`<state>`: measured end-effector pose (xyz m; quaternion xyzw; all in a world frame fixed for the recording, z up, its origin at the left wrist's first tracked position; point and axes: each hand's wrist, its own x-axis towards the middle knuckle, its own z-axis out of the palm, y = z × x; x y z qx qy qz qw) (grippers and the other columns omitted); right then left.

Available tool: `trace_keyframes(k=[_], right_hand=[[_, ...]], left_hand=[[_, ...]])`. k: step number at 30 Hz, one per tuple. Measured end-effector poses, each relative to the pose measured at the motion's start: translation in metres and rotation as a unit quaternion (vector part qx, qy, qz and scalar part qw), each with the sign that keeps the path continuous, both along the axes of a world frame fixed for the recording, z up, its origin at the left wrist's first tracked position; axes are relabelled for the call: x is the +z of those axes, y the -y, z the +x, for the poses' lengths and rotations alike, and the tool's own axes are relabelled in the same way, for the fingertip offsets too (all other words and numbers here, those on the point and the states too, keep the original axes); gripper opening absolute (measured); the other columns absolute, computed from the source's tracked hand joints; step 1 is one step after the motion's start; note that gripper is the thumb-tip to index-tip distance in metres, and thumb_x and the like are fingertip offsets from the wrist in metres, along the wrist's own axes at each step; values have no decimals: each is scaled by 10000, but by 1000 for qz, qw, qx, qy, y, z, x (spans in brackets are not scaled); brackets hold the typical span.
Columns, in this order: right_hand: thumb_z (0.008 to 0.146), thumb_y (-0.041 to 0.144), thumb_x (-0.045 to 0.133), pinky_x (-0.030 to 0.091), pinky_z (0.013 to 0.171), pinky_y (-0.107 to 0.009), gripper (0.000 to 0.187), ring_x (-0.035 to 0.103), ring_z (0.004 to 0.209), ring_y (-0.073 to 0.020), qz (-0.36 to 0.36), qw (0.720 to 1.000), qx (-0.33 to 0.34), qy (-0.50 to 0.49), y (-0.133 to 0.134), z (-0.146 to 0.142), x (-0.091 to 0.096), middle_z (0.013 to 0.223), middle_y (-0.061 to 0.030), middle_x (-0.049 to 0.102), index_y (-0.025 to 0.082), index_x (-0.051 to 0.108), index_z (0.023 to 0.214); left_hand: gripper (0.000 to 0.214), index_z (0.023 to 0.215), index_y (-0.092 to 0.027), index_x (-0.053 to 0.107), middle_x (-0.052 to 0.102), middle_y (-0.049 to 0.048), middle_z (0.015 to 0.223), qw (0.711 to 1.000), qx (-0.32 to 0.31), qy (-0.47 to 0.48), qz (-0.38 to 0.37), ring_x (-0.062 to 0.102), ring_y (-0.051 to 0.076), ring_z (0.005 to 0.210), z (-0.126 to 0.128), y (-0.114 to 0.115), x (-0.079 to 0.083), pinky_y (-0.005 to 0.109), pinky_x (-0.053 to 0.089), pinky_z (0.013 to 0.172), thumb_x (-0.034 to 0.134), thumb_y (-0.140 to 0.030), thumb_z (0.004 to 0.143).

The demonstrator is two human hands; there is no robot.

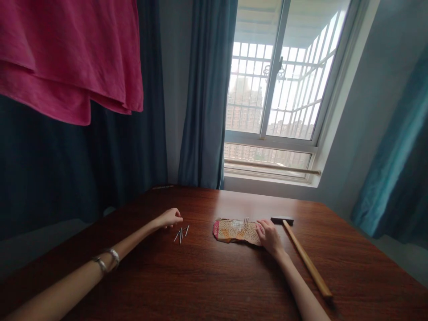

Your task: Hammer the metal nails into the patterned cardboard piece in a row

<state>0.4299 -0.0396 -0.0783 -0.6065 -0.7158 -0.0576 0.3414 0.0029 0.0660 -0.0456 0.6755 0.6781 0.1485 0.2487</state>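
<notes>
A flat, patterned board (230,232) lies on the table, its surface dotted with many small holes or marks and pink at the left end. Several nails (246,221) stand upright along its far side. My right hand (268,235) covers the board's right end, fingers bent over it. Left of the board, a small group of loose nails (181,234) lies on the wood. Just behind and left of these is my left hand (170,218), its fingers curled together; anything inside them is hidden. A hammer (306,258) with a wooden handle and dark head lies right of my right hand.
The brown wooden table (200,285) reaches back to the window wall. Blue curtains (207,98) hang behind it, and a pink cloth (83,58) hangs at upper left. A barred window (270,89) is beyond the far edge.
</notes>
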Motion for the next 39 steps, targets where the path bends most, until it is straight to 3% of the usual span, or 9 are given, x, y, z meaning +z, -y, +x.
trace_keyframes(k=[4,11,15,24,27,32,36,39], right_hand=[[837,259,426,363,891,-308,280,544,943,-201,-3,1000,-8,3,1,-1,-1,970,-77,634,184,630,1015],[842,259,420,370,862,-307,264,551,906,-196,-4,1000,-11,5,5,-3,0,922,-67,639,197,640,973],[843,262,426,382,833,-301,258,552,905,-202,-3,1000,-14,4,6,-3,0,911,-75,640,196,645,961],[819,232,457,388,833,-311,230,550,905,-209,44,999,-20,-12,5,1,2,883,-78,641,194,654,933],[812,226,455,399,822,-314,234,552,894,-209,71,997,-16,-37,8,-4,10,876,-81,631,185,650,933],[797,240,465,450,666,-264,220,568,687,-154,47,991,59,-110,19,-35,18,798,-46,617,204,656,899],[795,288,485,466,573,-253,218,559,607,-145,3,968,132,-213,22,-66,13,709,-34,628,201,681,833],[786,387,500,439,413,-236,288,562,578,-162,-62,929,151,-332,21,-78,8,706,-52,638,173,683,847]], left_hand=[[306,771,-139,558,578,10,550,997,-54,-25,-53,510,136,422,-12,14,-6,168,272,333,600,-341,545],[126,588,-134,573,512,2,425,996,-70,-44,-44,472,129,386,-6,23,-4,174,272,353,556,-244,529],[149,590,-123,583,510,2,428,994,-79,-54,-59,440,105,370,-6,21,-5,175,292,368,532,-260,560],[210,643,-116,596,533,7,476,996,-73,41,-1,493,128,429,-1,15,3,190,307,386,570,-315,582],[260,692,-111,605,543,8,495,985,-88,150,14,494,122,440,23,17,12,196,325,397,584,-355,604],[325,716,-118,618,548,-8,501,952,-115,285,12,496,110,451,94,44,18,199,351,418,617,-425,609],[354,709,-107,620,558,-4,515,918,-149,367,6,507,107,454,149,70,4,206,370,428,642,-443,602],[340,706,-103,615,548,-8,515,895,-175,411,12,479,90,421,177,78,-11,200,356,406,640,-431,618]])
